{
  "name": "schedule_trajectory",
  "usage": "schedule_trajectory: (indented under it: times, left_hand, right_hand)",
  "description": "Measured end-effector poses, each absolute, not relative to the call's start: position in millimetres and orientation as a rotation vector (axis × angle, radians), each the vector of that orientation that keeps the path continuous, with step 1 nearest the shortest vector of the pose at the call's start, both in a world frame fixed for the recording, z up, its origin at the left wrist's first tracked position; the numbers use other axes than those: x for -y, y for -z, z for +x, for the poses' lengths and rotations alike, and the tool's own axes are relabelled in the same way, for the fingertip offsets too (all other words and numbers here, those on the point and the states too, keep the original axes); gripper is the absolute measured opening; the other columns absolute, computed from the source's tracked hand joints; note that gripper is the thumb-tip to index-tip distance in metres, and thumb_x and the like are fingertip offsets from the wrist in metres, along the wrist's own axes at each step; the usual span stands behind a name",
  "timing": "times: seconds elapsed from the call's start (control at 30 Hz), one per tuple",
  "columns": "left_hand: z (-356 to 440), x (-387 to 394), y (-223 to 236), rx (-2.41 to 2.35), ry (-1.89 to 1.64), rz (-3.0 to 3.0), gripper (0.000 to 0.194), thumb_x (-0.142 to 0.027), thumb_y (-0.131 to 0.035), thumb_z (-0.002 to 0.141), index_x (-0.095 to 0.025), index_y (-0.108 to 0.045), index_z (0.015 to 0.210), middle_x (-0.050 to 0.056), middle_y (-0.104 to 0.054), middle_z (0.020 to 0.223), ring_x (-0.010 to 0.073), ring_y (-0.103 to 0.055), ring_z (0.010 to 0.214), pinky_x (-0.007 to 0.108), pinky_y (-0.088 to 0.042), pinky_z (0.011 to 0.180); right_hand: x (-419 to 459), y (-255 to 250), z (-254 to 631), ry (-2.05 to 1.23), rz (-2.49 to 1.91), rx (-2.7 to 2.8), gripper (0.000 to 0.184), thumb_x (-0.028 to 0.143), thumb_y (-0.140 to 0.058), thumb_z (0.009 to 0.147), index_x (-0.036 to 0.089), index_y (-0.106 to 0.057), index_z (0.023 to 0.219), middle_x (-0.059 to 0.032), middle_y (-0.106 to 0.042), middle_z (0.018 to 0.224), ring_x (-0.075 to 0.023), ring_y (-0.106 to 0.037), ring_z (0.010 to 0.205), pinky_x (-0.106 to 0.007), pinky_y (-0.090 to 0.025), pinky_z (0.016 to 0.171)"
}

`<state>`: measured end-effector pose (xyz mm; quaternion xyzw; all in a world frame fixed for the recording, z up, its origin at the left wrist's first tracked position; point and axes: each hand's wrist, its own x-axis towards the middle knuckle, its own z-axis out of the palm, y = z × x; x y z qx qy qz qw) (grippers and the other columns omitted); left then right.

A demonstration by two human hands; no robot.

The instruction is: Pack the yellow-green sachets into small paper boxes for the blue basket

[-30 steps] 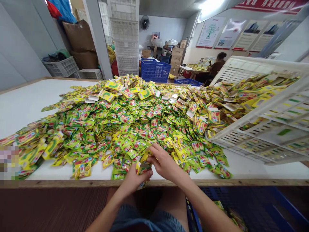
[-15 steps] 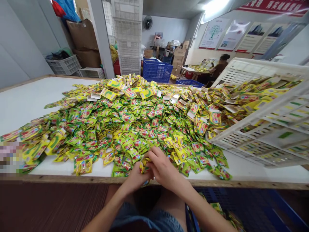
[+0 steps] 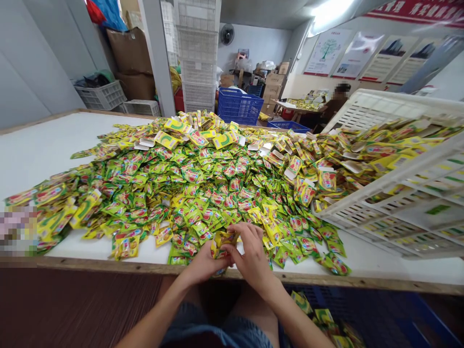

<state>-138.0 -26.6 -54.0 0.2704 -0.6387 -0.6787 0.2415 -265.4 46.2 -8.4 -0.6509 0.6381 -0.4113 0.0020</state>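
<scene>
Near the table's front edge, my left hand (image 3: 202, 263) is closed around a small printed yellow box (image 3: 215, 250). My right hand (image 3: 252, 256) has its thumb and fingers pinched at the upper end of the box, on a yellow piece (image 3: 226, 237). Whether that piece is a box flap or a sachet, I cannot tell. Just beyond both hands lies a big heap of green sachets (image 3: 208, 217) with red fruit pictures. A few yellow sachets (image 3: 268, 224) lie right of my right hand.
A tipped white crate (image 3: 380, 203) at the right spills flattened yellow boxes (image 3: 326, 179) onto the white table (image 3: 39, 145). More boxes top the heap. Below the table edge, a blue crate (image 3: 377, 309) holds packed pieces. A person (image 3: 335, 104) sits at a far table.
My right hand has brought the yellow piece to the box in my left hand; its fingers closed over the box end, then lifted slightly. The view has shifted a little left.
</scene>
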Motion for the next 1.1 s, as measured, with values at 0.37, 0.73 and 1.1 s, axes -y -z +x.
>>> schedule_trajectory:
  times: [0.37,0.73,1.1]
  left_hand:
    - [-134.8,31.1,55.0,1.680,1.952,0.703,0.043,-0.028,-0.077,0.062,-0.015,-0.065,0.101,0.004,-0.066,0.084,0.0182,-0.058,0.076,0.026,-0.047,0.070]
    - [-132.2,36.2,54.3,1.768,1.733,0.773,0.043,-0.014,-0.070,0.058,-0.016,-0.066,0.101,0.006,-0.068,0.100,0.0261,-0.058,0.097,0.033,-0.047,0.085]
    - [-129.0,39.2,65.8,1.738,1.732,0.814,0.047,-0.026,-0.076,0.062,-0.015,-0.061,0.106,0.008,-0.066,0.102,0.0253,-0.059,0.093,0.033,-0.047,0.082]
  right_hand:
    - [-52.8,-3.8,-262.4,1.012,-2.068,-1.954,0.015,0.016,-0.052,0.084,0.023,-0.065,0.087,-0.0055,-0.047,0.125,-0.0263,-0.034,0.120,-0.046,-0.031,0.097]
    - [-38.8,-15.8,-261.4,0.860,-2.116,-1.896,0.009,0.020,-0.056,0.085,0.021,-0.065,0.081,-0.0074,-0.056,0.109,-0.0253,-0.044,0.107,-0.044,-0.034,0.090]
    - [-41.9,-0.3,-262.9,0.977,-2.037,-1.922,0.008,0.023,-0.061,0.083,0.021,-0.064,0.077,-0.0056,-0.054,0.110,-0.0246,-0.042,0.111,-0.041,-0.033,0.090]
